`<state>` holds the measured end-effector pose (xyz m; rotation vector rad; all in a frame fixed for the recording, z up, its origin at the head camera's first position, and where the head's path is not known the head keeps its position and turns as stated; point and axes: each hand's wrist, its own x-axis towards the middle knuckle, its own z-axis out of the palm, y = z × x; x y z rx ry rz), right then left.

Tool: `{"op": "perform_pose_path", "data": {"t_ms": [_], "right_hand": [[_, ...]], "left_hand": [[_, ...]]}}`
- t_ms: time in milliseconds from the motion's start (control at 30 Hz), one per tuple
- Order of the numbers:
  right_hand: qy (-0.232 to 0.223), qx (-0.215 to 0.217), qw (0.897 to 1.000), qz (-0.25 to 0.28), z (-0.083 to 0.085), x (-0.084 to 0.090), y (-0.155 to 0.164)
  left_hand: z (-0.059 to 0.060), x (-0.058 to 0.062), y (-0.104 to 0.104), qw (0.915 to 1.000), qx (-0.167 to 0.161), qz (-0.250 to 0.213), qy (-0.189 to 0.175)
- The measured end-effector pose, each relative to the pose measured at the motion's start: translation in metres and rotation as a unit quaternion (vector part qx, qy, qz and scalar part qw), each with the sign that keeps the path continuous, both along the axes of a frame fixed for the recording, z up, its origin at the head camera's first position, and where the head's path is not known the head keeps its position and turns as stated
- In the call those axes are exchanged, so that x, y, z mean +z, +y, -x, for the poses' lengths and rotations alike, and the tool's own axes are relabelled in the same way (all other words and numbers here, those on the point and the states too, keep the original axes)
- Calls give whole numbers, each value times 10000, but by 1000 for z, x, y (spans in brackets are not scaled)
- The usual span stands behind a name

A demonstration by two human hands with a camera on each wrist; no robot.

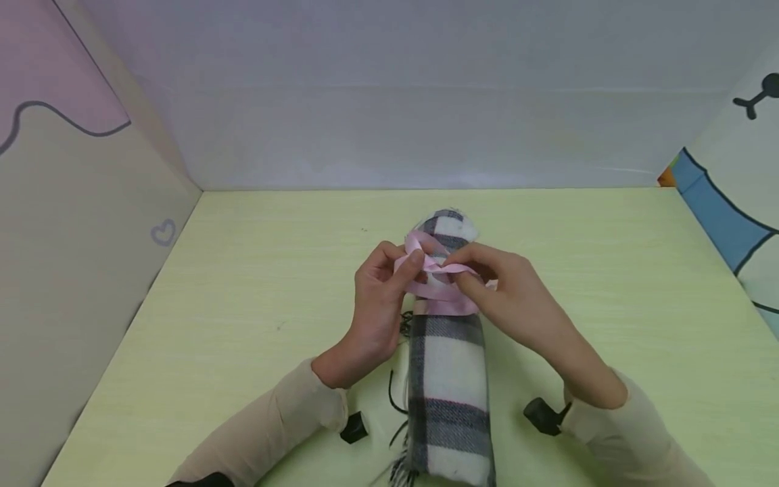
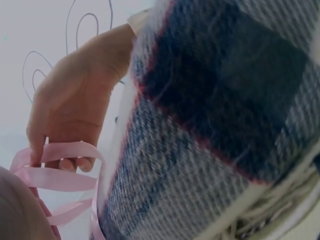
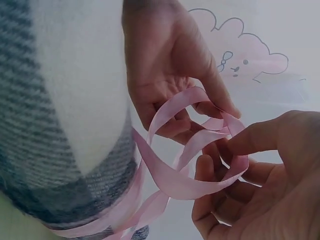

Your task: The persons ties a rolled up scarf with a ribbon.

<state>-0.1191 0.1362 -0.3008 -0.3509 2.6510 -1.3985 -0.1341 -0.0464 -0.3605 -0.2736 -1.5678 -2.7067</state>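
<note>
A rolled plaid scarf (image 1: 453,372), white and grey, lies lengthwise on the table. Pink ribbon (image 1: 450,307) wraps around its upper part, and its loops rise off the scarf. On the left side, my left hand (image 1: 380,304) pinches a ribbon loop between thumb and fingers. My right hand (image 1: 517,291) pinches another stretch of the ribbon from the right, fingertips close to the left hand's. In the right wrist view, the ribbon (image 3: 180,186) forms crossing loops between both hands. The left wrist view shows the plaid cloth (image 2: 215,100) up close beside several ribbon strands (image 2: 60,179).
Dark fringe (image 1: 402,467) spreads from the scarf's lower left edge onto the pale yellow-green table (image 1: 255,291). Small black devices (image 1: 544,416) sit at both sleeve cuffs. A pale back wall (image 1: 426,135) and decorated side panels (image 1: 79,237) enclose the table.
</note>
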Motion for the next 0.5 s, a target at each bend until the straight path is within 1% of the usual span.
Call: {"op": "perform_pose_path", "data": {"t_ms": [133,200,333,400,500], "right_hand": [[-224,240,9995,-16,0,4,4],[-293,404,9987,-115,0,7,6],[-295,671,9967,-362,-1,10,10],[-242,772,9958,-427,-2,11,10],[-154,882,9950,-451,-2,11,12]], "left_hand": [[1,-1,-1,9993,94,267,252],[1,-1,-2,9981,158,455,386],[-1,0,-4,9932,439,890,617],[-2,0,-4,9910,571,1031,632],[-2,1,-4,9897,721,1117,539]]}}
